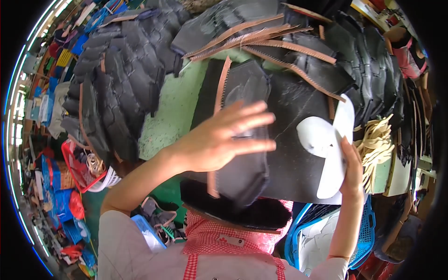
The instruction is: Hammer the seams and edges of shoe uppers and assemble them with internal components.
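My left hand [228, 137], fingers spread and slightly blurred, hovers over or rests on a shiny black panel [245, 177]; contact is hard to tell. A brown strip with a toothed edge [222, 88] runs along that panel's left side and passes under the hand. To the right, my right hand [353, 170] is closed on the edge of a white flat piece [332, 175] with a rounded lobe and a long curved arm. Both pieces lie over a large dark sheet [294, 100] on the table. Part of the white piece is hidden behind my fingers.
Overlapping black panels are heaped at the left [126, 70] and right. Several brown strips [261, 37] lie across the back. Cream strips [375, 144] hang at the right. A blue basket [366, 228] with white pieces stands below; a red basket [77, 165] is at left. Another person [410, 58] is far right.
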`<state>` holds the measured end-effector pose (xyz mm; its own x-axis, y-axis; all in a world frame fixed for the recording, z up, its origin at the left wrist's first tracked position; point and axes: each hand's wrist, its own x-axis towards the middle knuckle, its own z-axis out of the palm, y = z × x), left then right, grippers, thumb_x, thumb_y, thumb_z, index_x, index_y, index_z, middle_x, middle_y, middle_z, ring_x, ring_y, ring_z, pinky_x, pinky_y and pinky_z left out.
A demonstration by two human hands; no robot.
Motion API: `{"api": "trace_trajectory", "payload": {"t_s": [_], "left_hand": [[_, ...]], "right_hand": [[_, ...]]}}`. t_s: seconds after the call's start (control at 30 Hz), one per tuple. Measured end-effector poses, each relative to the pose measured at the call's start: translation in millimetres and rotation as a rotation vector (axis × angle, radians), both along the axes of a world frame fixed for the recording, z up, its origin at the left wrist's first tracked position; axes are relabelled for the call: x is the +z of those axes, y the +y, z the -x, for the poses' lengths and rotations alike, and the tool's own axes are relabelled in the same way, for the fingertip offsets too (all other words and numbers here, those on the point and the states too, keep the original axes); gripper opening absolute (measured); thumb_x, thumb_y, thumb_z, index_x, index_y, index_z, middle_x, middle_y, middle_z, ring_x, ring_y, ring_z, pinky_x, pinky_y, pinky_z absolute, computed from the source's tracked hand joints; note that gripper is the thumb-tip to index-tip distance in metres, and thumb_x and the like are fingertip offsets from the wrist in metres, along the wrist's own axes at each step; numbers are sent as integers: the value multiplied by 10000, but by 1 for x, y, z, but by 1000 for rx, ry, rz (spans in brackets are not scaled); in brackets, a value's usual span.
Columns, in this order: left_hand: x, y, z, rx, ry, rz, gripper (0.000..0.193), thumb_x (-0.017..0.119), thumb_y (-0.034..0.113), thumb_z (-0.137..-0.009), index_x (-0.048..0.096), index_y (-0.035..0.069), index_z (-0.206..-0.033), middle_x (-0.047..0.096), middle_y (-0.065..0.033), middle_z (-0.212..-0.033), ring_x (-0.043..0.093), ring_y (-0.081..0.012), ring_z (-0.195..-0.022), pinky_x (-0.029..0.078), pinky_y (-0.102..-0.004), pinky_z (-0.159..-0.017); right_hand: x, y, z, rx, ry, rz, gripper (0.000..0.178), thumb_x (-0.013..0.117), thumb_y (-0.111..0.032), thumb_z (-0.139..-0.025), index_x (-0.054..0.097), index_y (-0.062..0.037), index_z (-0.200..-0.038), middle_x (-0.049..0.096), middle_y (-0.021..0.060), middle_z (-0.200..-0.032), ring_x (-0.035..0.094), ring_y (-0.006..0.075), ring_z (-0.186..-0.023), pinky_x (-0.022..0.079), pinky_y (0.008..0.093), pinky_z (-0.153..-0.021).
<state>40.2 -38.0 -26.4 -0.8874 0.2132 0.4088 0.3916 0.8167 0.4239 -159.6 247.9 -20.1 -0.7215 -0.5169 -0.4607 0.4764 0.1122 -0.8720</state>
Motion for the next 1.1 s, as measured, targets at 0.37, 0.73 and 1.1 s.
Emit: {"api": "trace_trajectory", "payload": {"t_s": [0.37,0.73,1.1], "left_hand": [[-23,25,-26,513,-223,-837,240,684,154,-976,580,10,-1137,533,22,-908,487,-70,-810,407,-228,-734],[0,53,-22,341,-241,-1264,218,492,171,-1087,588,-24,-1096,465,49,-837,394,-12,-775,352,-194,-654],[6,43,-37,220,-593,-1258,378,714,62,-933,570,-8,-1276,670,-28,-1031,582,-46,-957,498,-230,-820]], "right_hand": [[7,-36,-30,336,173,74,512,869,-217,-808,599,42,-1159,723,128,-905,689,160,-653,545,249,-485],[25,-75,-65,422,535,105,393,862,-62,-805,665,51,-1126,761,136,-982,743,194,-903,594,315,-831],[48,-73,-52,674,751,-411,431,902,-213,-774,631,57,-973,728,66,-832,619,50,-697,491,218,-611]]}}
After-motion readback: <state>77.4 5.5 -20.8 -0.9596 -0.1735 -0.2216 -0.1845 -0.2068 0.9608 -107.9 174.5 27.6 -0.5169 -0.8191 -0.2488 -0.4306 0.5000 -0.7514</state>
